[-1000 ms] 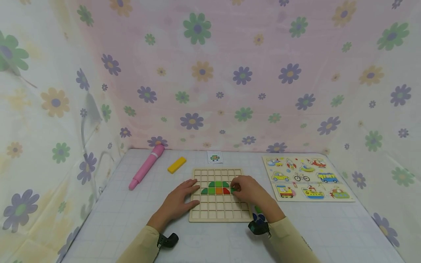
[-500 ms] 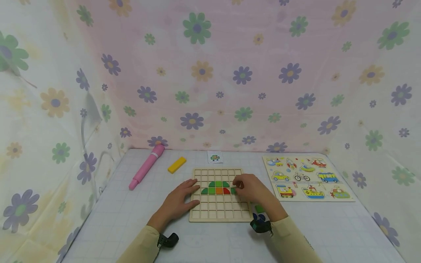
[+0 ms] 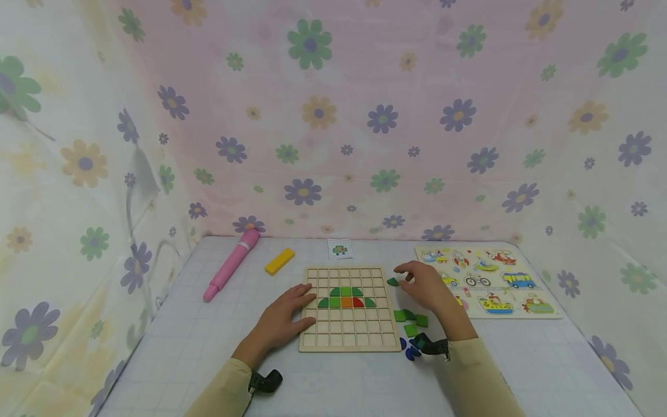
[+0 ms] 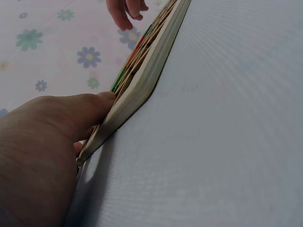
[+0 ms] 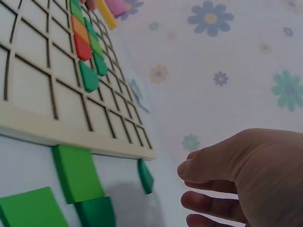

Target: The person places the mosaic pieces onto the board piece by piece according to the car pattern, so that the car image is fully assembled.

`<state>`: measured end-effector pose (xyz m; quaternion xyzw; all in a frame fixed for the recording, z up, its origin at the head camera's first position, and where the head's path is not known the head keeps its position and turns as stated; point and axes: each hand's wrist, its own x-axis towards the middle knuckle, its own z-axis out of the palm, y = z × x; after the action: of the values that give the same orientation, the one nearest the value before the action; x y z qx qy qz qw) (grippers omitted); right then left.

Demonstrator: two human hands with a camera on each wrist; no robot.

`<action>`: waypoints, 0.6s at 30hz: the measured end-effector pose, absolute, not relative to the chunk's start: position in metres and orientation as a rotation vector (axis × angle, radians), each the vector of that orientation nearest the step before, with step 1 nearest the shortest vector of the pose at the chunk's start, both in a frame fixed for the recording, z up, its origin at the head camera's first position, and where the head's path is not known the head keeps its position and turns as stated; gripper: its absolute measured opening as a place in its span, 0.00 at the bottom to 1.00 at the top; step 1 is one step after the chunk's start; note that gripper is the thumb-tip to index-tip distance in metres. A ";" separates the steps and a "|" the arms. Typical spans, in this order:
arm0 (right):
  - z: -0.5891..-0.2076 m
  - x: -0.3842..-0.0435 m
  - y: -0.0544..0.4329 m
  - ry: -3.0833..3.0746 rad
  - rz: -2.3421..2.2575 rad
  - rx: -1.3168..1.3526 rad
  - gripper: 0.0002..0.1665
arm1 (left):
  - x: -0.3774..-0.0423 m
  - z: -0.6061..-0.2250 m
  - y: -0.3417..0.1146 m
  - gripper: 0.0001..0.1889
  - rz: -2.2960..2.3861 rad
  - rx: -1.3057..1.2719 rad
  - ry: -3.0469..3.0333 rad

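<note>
A wooden grid board (image 3: 349,349) lies on the table, with green, orange and red tiles (image 3: 346,302) set in two rows of its cells. My left hand (image 3: 281,315) rests at the board's left edge, fingers extended; in the left wrist view its thumb (image 4: 94,106) touches the rim. Right of the board, my right hand (image 3: 428,288) hovers with loosely bent fingers and nothing between them. Close to its fingertips lies a dark green rounded tile (image 3: 392,282), clear of the hand in the right wrist view. Green square tiles (image 3: 411,330) and dark blue rounded tiles (image 3: 410,353) lie nearer me.
A small picture card (image 3: 340,249) lies behind the board. To the back left are a yellow block (image 3: 279,262) and a pink stick-shaped object (image 3: 231,264). A vehicle puzzle board (image 3: 495,298) lies at the right, partly behind my right hand. Flowered cloth surrounds the table.
My right hand has left the green tile at the right end of the lower row and moved right, off the board. The loose tiles beside the board now show. My left hand stays put.
</note>
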<state>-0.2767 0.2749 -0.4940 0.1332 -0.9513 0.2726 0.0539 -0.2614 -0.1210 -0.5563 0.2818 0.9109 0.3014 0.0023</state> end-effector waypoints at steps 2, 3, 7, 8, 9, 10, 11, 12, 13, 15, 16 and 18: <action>-0.499 -0.279 0.275 -2.925 0.840 0.362 0.21 | -0.262 -0.556 -0.121 0.31 0.945 0.884 2.857; -0.503 -0.281 0.274 -2.946 0.845 0.340 0.22 | -0.262 -0.557 -0.121 0.31 0.945 0.883 2.856; -0.514 -0.284 0.272 -2.996 0.827 0.311 0.23 | -0.262 -0.555 -0.120 0.32 0.950 0.877 2.848; -0.516 -0.284 0.271 -2.997 0.814 0.320 0.22 | -0.262 -0.555 -0.120 0.32 0.949 0.876 2.847; -0.517 -0.284 0.271 -2.994 0.804 0.334 0.21 | -0.262 -0.555 -0.120 0.32 0.949 0.876 2.846; -0.518 -0.284 0.272 -2.988 0.798 0.344 0.20 | -0.261 -0.555 -0.120 0.32 0.950 0.876 2.846; -0.519 -0.284 0.272 -2.982 0.796 0.351 0.19 | -0.261 -0.555 -0.120 0.32 0.950 0.877 2.847; -0.519 -0.284 0.272 -2.978 0.798 0.352 0.18 | -0.261 -0.555 -0.120 0.32 0.951 0.878 2.848; -0.519 -0.284 0.272 -2.977 0.808 0.348 0.17 | -0.261 -0.555 -0.120 0.32 0.953 0.880 2.849; -0.520 -0.284 0.271 -2.975 0.829 0.330 0.17 | -0.261 -0.555 -0.120 0.32 0.954 0.879 2.852; -0.520 -0.285 0.271 -2.974 0.840 0.320 0.17 | -0.261 -0.555 -0.120 0.31 0.956 0.880 2.853; -0.520 -0.285 0.271 -2.975 0.850 0.305 0.18 | -0.261 -0.555 -0.121 0.31 0.958 0.881 2.855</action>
<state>-0.2850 0.2705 -0.5198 0.0980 -0.9568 0.2734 0.0163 -0.2606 -0.1207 -0.5549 0.2809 0.9099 0.3052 0.0018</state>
